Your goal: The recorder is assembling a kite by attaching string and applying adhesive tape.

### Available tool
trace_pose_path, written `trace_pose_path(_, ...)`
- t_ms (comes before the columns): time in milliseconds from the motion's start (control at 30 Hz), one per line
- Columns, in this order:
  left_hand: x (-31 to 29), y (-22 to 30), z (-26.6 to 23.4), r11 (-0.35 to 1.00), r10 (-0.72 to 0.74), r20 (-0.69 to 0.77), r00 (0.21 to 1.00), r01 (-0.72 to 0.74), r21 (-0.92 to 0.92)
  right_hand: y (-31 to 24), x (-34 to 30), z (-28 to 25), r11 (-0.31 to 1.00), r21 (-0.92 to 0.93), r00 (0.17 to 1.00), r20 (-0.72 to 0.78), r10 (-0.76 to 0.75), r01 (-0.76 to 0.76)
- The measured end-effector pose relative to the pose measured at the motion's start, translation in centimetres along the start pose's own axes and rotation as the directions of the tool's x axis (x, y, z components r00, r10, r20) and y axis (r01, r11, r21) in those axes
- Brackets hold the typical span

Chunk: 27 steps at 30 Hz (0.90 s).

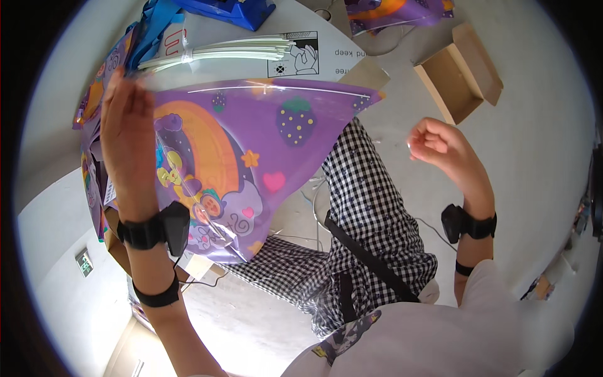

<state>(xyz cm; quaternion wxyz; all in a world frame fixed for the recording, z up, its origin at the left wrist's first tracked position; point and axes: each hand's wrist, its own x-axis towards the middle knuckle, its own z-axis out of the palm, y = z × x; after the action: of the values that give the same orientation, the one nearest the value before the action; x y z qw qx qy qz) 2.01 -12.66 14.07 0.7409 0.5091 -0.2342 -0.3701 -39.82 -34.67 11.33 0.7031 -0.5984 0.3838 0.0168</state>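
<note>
A glossy purple plastic sheet (292, 164), kite-like in shape and printed with a rainbow, strawberries, hearts and stars, lies over the board and my lap. One thin white rod (248, 89) runs along its far edge. My left hand (129, 135) is over the sheet's left side, fingers stretched out and slightly blurred, holding nothing I can see. Just beyond it lies a tied bundle of pale thin rods (220, 52). Off to the right, away from the sheet, my right hand (436, 143) is raised with curled fingers; whatever they may pinch is hidden.
A printed grey board (248, 69) carries the rods. Blue straps (151, 38) and a blue plastic object (242, 11) sit at its far side. More purple printed sheets (94, 103) hang at the left. An open cardboard box (455, 78) stands on the floor at far right.
</note>
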Motion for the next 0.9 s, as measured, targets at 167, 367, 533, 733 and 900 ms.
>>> trace_pose_path(167,-3.3,0.2,-2.8,0.999,-0.032,-0.124,0.992,0.029,-0.018,-0.2,3.2,1.8,0.999,-0.014,0.999,0.014,0.033,-0.032)
trace_pose_path(367,-3.5,-2.6,-5.0,0.986,-0.067,-0.128,0.989,0.046,-0.160,-0.7,3.2,2.8,0.995,-0.074,0.997,-0.061,0.055,-0.059)
trace_pose_path(533,-2.4,-4.8,-6.4,0.999,0.006,-0.304,0.953,-0.018,-0.039,-1.0,2.9,3.2,0.990,-0.142,0.999,-0.050,0.016,-0.023)
trace_pose_path(733,-1.1,-7.4,-6.0,0.997,-0.016,-0.412,0.911,-0.015,-0.071,-2.5,1.8,4.0,0.994,-0.107,0.999,-0.041,0.034,-0.038)
trace_pose_path(900,-0.8,-8.0,-5.7,0.959,-0.117,-0.378,0.918,0.005,-0.284,-2.4,1.8,3.9,0.993,-0.116,0.998,-0.069,-0.005,-0.003)
